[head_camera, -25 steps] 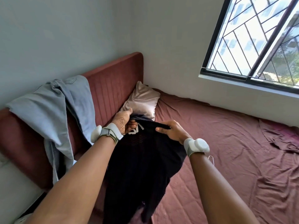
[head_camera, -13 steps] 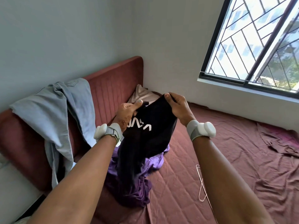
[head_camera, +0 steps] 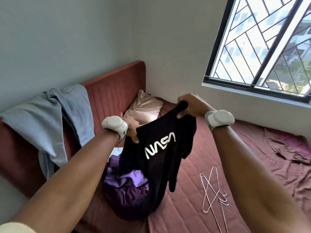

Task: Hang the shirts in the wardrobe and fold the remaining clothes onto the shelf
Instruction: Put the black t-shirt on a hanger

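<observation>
I hold a black T-shirt [head_camera: 156, 167] with white NASA lettering up over the bed. My left hand [head_camera: 131, 130] grips its top edge at the left, and my right hand [head_camera: 190, 105] pinches the top edge higher at the right. The shirt hangs down with its hem touching a crumpled purple garment [head_camera: 127, 184] on the mattress. A pair of light blue jeans [head_camera: 50, 118] is draped over the headboard at the left. Thin wire hangers [head_camera: 213, 192] lie crossed on the bed to the right of the shirt.
The bed [head_camera: 210, 165] has a maroon quilted sheet and a maroon headboard [head_camera: 116, 91]. A beige pillow [head_camera: 144, 108] leans in the far corner. A rumpled maroon cloth [head_camera: 289, 148] lies at the far right. A barred window [head_camera: 262, 44] is above the bed.
The shirt has turned so the NASA lettering faces me and is spread wider. My hands have moved apart, the right one higher. The hangers and purple garment have come fully into view.
</observation>
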A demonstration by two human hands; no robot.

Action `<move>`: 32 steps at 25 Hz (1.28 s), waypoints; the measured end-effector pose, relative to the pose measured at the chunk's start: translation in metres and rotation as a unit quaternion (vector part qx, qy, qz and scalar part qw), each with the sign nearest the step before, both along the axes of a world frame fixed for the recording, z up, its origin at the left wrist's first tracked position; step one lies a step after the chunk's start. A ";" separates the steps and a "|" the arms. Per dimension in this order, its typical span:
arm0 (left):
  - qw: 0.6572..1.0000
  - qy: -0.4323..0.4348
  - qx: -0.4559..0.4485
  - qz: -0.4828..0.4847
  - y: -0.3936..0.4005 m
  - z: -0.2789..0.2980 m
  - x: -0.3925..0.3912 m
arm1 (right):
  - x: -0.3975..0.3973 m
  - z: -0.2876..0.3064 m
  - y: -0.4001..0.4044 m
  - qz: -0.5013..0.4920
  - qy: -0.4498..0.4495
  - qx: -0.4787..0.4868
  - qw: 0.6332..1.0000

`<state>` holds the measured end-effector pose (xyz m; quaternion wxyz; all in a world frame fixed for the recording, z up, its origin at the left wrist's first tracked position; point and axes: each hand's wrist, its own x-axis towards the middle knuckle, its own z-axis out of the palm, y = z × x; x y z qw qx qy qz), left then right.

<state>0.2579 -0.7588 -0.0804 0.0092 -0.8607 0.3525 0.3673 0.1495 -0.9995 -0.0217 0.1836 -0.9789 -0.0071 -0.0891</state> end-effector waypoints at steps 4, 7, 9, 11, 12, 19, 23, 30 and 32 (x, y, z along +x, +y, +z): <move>0.897 -0.433 -0.074 0.052 -0.028 -0.002 0.018 | 0.014 -0.026 -0.038 -0.042 -0.087 -0.037 0.995; 0.813 -0.410 -0.370 0.185 -0.041 0.003 0.035 | 0.019 -0.028 -0.081 -0.158 -0.077 0.041 0.984; 0.810 -0.268 -0.470 0.227 -0.044 -0.001 0.048 | 0.021 -0.034 -0.104 -0.193 -0.064 0.070 0.977; 0.838 -0.108 -0.493 0.207 -0.048 -0.010 0.050 | 0.024 -0.046 -0.119 -0.219 -0.074 0.143 0.962; 0.846 -0.017 -0.496 0.195 -0.051 -0.015 0.048 | 0.026 -0.055 -0.125 -0.230 -0.084 0.204 0.948; 0.912 0.168 -0.287 0.240 -0.085 -0.028 0.027 | 0.056 -0.066 -0.124 -0.144 -0.118 0.433 0.882; 0.827 0.195 -0.441 0.289 -0.095 -0.030 0.023 | 0.069 -0.055 -0.131 -0.154 -0.177 0.398 0.887; 0.809 0.129 -0.524 0.235 -0.101 -0.026 0.045 | 0.066 -0.051 -0.137 -0.265 -0.282 0.373 0.843; 0.895 0.065 -0.421 0.135 -0.103 -0.019 0.046 | 0.068 -0.054 -0.135 -0.274 -0.268 0.396 0.834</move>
